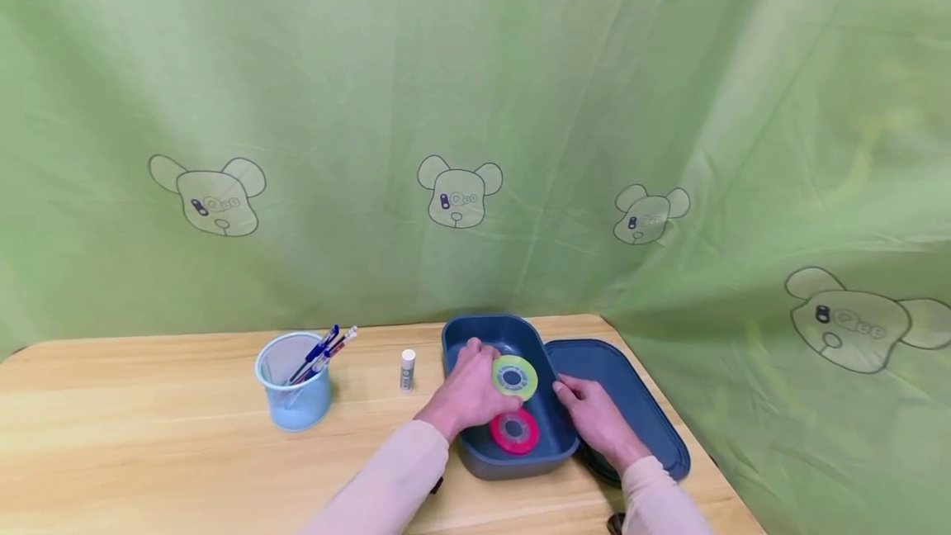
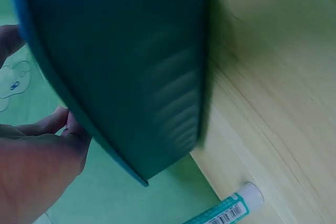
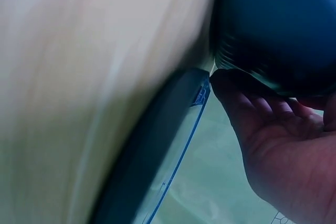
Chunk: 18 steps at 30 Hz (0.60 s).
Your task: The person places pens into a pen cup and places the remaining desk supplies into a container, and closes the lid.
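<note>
A dark blue rectangular box (image 1: 553,444) stands without its lid on the table. Inside it, my left hand (image 1: 470,386) holds a round yellow-green tape roll (image 1: 529,364) between thumb and fingers. Nearer to me in the box lies a round pink-red tape roll (image 1: 529,437), partly covered by that hand. My right hand (image 1: 598,419) grips the right wall of the box, thumb at the rim and fingers against the outside. In the left wrist view the box wall (image 2: 121,66) hides the tape rolls. The right wrist view shows the fingers (image 3: 252,103) against the box's underside edge.
The dark blue lid (image 1: 646,411) lies right of the box, partly under the right arm. A white-capped glue stick (image 1: 407,370) stands left of the box. Farther left is a light blue cup (image 1: 299,407) with several pens (image 1: 319,357). A green curtain (image 1: 357,254) hangs behind.
</note>
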{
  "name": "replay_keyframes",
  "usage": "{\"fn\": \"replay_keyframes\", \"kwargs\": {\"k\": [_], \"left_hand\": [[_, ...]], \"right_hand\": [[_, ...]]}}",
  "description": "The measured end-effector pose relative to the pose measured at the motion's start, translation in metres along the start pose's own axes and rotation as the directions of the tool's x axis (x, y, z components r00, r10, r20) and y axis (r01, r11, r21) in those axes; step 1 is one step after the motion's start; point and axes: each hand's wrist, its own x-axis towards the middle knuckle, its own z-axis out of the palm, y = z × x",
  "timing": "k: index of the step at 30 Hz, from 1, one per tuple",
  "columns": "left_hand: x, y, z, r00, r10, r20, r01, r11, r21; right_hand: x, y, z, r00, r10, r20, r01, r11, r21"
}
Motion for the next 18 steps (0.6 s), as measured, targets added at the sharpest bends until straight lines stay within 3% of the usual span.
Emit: {"fn": "replay_keyframes", "kwargs": {"k": [9,18], "left_hand": [[0.014,-0.001,0.019,1.000,0.019,0.021,-0.022,0.988,0.151],[0.020,0.000,0.029,1.000,-0.010,0.028,0.003,0.974,0.226]], "right_hand": [[0.000,0.002,0.000,1.000,0.003,-0.009,-0.003,1.000,0.004],[0.000,0.002,0.001,1.000,0.004,-0.005,-0.004,1.000,0.009]]}}
